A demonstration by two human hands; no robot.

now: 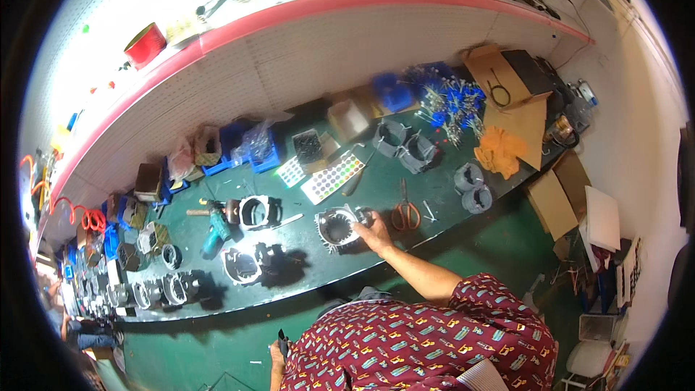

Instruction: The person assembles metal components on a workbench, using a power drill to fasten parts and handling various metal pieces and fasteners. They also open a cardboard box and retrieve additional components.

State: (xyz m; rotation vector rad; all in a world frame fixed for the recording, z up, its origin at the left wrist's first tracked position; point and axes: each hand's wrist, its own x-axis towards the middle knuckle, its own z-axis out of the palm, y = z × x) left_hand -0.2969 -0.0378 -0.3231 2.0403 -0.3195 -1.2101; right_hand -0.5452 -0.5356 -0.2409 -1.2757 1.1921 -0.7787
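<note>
My right hand point(374, 236) reaches over the dark green workbench point(304, 277). Its fingers are closed on the right side of a round, ring-shaped metal housing point(336, 226), which stands on the bench with a wide opening facing up. Low in the picture, beside my body, my left hand point(277, 357) is closed around a small dark object point(282, 340) whose kind I cannot make out. Two similar housings are to the left of the held one: one farther back point(255, 211), one nearer the front edge point(242, 266). Orange-handled scissors point(406, 215) lie just right of my right hand.
A teal power drill point(216, 235) lies left. Behind are sticker sheets point(333, 178), a box of black screws point(308, 146), grey cups point(418, 152), blue-capped parts point(452, 105) and an orange cloth point(501, 152). A red-edged shelf point(318, 6) overhangs the bench. Someone sits far left.
</note>
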